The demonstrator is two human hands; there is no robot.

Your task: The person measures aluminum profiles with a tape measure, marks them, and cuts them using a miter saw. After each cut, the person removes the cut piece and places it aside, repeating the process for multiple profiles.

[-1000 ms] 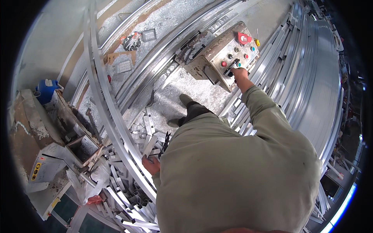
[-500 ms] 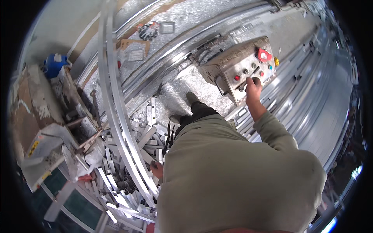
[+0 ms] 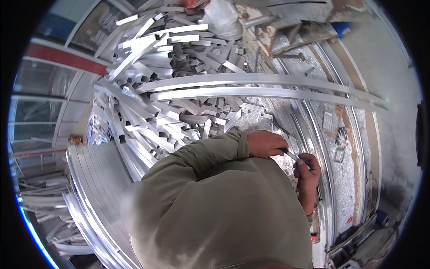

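Observation:
In front of my chest both hands meet at a slim marker pen, dark at one end with a pale barrel. My left hand has its fingers closed round the dark end. The other end is pinched between the thumb and fingers of my right hand. My fingers hide part of the pen, so I cannot tell whether its cap is on. Beyond my hands, two long aluminium profiles cross from left to right, above a heap of cut aluminium tube offcuts.
Metal rails run along the floor to the right. A calculator lies past them, near the wall. Long flat profiles are stacked at the left. A white plastic bag sits by a worn machine at the far side.
My body has turned left, and the control box has left the view. My right hand has come away from it, and both hands are now together on the pen.

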